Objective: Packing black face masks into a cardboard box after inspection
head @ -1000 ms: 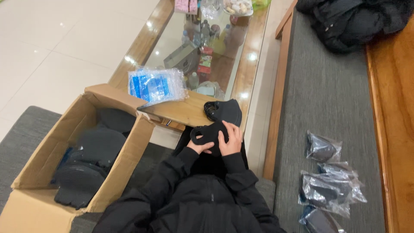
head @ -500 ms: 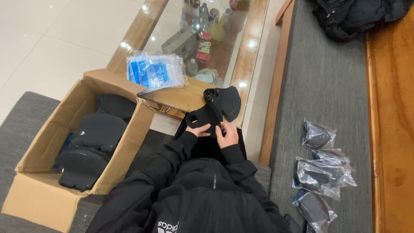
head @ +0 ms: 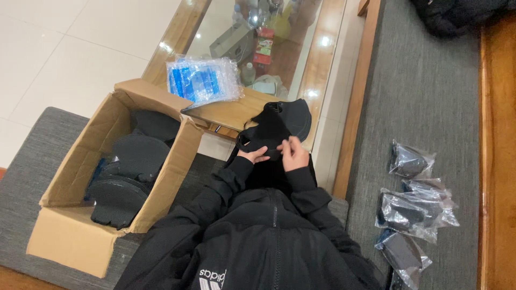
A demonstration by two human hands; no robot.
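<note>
Both my hands hold a black cap [head: 279, 124] over my lap, in front of my black jacket. My left hand [head: 253, 156] grips the cap's back edge on the left. My right hand [head: 293, 153] pinches the same edge on the right, fingers curled on the fabric. The cap's brim points away from me toward the glass-topped wooden table [head: 317, 64]. A cardboard box [head: 80, 215] stands open at my left with several black caps [head: 126, 172] inside.
A stack of clear plastic bags with blue print [head: 201, 80] lies on the table's near corner. Several bagged black caps [head: 411, 215] lie on the grey cushion [head: 419, 91] at my right. A black garment [head: 457, 16] sits at the far right. Bottles show under the glass.
The view has drifted so the box and hands sit slightly higher and closer. My hands have shifted along the cap's back edge, still gripping it.
</note>
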